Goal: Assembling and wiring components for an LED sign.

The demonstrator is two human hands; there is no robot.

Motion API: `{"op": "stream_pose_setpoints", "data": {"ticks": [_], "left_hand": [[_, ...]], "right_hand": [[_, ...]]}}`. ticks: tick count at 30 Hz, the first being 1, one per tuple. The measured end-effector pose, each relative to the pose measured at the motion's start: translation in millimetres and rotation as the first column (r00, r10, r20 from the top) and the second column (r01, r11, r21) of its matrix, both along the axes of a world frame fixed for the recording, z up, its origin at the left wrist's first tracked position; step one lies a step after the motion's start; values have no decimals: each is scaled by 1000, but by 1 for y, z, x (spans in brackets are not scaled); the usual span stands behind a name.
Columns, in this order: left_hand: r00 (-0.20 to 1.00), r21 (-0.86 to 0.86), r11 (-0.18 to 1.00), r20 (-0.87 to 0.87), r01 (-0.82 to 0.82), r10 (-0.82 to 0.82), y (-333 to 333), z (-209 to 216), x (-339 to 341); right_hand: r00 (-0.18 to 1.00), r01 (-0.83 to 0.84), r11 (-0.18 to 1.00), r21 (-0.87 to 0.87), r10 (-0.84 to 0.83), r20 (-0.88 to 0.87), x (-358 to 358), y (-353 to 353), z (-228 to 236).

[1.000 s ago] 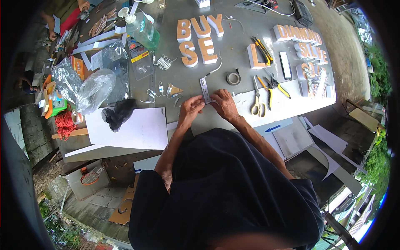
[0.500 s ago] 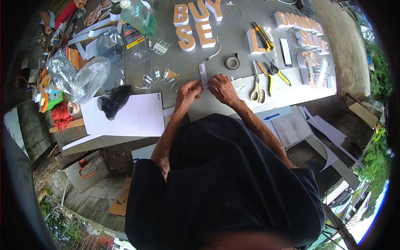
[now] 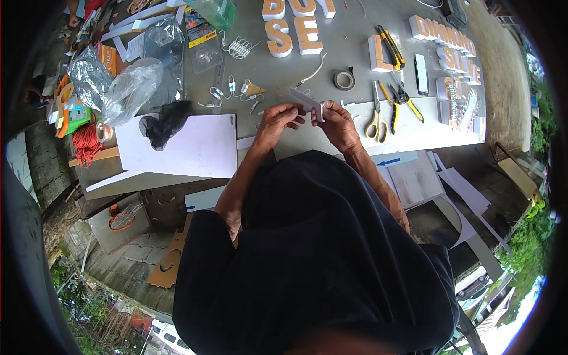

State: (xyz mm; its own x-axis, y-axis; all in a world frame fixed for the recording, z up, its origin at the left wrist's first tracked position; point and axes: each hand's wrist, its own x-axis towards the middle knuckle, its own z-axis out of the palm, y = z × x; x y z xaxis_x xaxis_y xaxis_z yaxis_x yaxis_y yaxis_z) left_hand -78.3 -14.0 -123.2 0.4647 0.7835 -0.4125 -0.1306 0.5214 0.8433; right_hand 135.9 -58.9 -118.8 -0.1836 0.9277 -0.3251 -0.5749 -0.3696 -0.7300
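A small white L-shaped letter piece [image 3: 307, 100] is raised off the bench, tilted, with its pale side wall turned up. My right hand [image 3: 339, 123] pinches its right end between thumb and fingers. Just to its left, my left hand [image 3: 278, 123] has half-curled fingers apart, close to the piece's lower edge; I see nothing held there. A thin white wire [image 3: 313, 71] runs on the bench beyond the piece. Past my right hand lie a roll of dark tape [image 3: 344, 80] and scissors [image 3: 376, 125].
Pliers [image 3: 408, 103], wire strippers, a cutter knife [image 3: 391, 48] and a phone [image 3: 421, 74] lie to the right. Wood-faced letters [image 3: 279, 38] stand at the back. Small wired light modules [image 3: 232, 87], a white sheet [image 3: 189, 145] and plastic bags [image 3: 133, 89] are on the left.
The letter piece has been lifted and turned over, from its module side showing to its plain side. My right hand now grips its end; the left has drawn slightly back.
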Motion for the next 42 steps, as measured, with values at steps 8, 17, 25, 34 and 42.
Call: {"op": "stream_pose_setpoints", "data": {"ticks": [8, 17, 25, 34, 42], "left_hand": [[1000, -6, 1000, 13, 18, -18, 4, 14, 3], [996, 107, 991, -43, -75, 80, 60, 47, -7], [938, 327, 882, 43, -340, 345, 189, 79, 34], [861, 326, 813, 8, -483, 509, 304, 66, 75], [853, 321, 832, -116, -453, 509, 377, 45, 93]], "right_hand": [[730, 83, 994, -67, -106, -676, 14, 1, 10], [374, -425, 782, 455, -307, 875, 24, 9, 25], [131, -681, 643, 351, -365, 922, 35, 32, 39], [6, -375, 736, 563, -606, 796, 79, 331, 68], [-283, -486, 790, 374, -547, 788, 66, 497, 22]]}}
